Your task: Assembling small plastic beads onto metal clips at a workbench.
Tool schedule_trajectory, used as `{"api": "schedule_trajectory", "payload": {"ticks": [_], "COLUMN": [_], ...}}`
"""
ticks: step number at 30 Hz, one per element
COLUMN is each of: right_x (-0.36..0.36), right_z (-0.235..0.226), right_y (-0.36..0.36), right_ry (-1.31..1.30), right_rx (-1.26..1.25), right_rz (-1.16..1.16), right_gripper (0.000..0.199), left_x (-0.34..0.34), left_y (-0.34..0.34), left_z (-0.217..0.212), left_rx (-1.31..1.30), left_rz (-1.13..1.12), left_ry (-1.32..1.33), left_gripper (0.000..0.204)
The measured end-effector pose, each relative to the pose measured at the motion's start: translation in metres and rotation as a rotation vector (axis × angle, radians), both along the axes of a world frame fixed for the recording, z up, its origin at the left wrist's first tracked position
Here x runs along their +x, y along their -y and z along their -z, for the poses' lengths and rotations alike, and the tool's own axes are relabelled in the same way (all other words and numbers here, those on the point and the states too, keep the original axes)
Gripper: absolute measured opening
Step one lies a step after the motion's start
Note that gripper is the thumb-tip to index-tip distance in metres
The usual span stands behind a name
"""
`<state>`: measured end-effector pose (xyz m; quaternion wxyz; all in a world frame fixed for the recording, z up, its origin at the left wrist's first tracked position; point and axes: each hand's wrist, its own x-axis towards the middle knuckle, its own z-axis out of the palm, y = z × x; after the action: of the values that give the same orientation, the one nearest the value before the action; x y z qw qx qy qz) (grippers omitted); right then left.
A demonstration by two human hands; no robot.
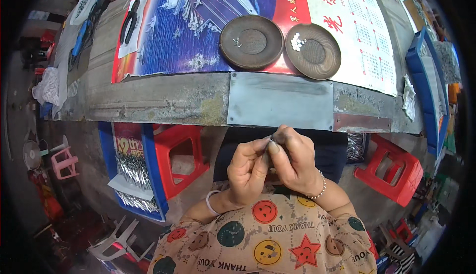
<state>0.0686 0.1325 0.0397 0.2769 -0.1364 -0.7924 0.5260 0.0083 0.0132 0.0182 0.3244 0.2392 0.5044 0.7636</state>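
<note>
My left hand (248, 164) and my right hand (296, 159) meet in front of my body, just off the near table edge. Thumbs and fingers of both are pinched together around something tiny and dark, mostly hidden by the fingertips, so its kind cannot be made out. Dark smudges mark the fingertips. Beyond the hands, a round brown dish (273, 32) holds a few thin, small metal pieces (237, 42). Touching or almost touching it, a second brown dish (331, 58) holds several small white round pieces (297, 42).
A grey metal plate (280, 100) is fixed at the table's front edge. Behind it lies a printed calendar poster (163, 51), with black-handled pliers (130, 22) on its left. A blue crate (150, 167) of slender metal parts and red stools (171, 184) (396, 175) stand below.
</note>
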Motion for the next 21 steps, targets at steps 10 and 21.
{"api": "schedule_trajectory", "payload": {"ticks": [10, 21], "right_x": [-0.004, 0.001], "right_z": [0.009, 0.023], "right_y": [0.012, 0.003], "right_ry": [-0.015, -0.228], "right_rx": [0.408, 0.195], "right_rz": [0.189, 0.086], "right_gripper": [0.015, 0.015], "left_x": [0.010, 0.008], "left_y": [0.003, 0.005], "left_z": [0.010, 0.014], "left_rx": [-0.019, -0.014], "left_rz": [-0.092, -0.063], "left_ry": [-0.125, -0.134], "left_gripper": [0.024, 0.022]}}
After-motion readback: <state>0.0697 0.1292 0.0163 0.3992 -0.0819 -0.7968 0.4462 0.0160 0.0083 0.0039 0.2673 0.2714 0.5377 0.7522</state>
